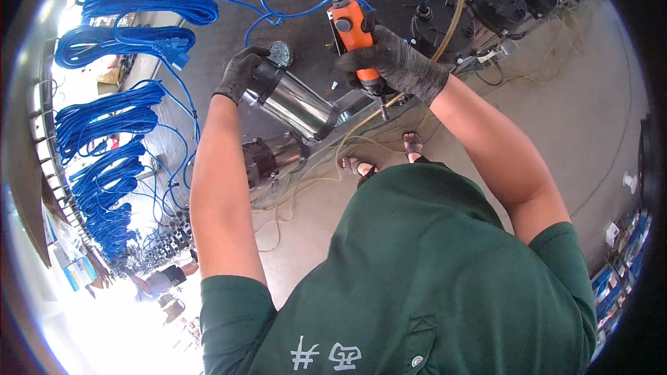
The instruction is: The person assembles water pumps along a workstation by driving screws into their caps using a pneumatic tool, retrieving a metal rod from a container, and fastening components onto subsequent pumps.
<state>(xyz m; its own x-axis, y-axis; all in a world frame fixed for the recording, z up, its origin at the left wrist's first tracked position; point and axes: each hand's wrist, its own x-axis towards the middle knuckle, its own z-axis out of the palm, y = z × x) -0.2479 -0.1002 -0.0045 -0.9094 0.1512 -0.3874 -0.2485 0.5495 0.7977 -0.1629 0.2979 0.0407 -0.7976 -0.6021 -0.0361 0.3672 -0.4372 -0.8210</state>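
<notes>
My right hand [399, 62], in a dark grey glove, is wrapped round an orange and black power screwdriver [356, 36]. A silver fitting joins its upper end, and its bit points down toward me. In a matching glove, my left hand [240, 75] grips the black end of a shiny steel cylinder [297, 105], which lies tilted on the dark bench [222, 52]. Just beyond that hand sits a small round dish [281, 53] of tiny metal parts. The tool's bit is apart from the cylinder.
A second steel cylinder [278, 156] with a black end lies nearer me. Coiled blue cables [149, 1] hang along the left. Black round housings [497, 3] stand at the far right, with a yellowish hose [455, 17] beside them. Another person [167, 279] is at lower left.
</notes>
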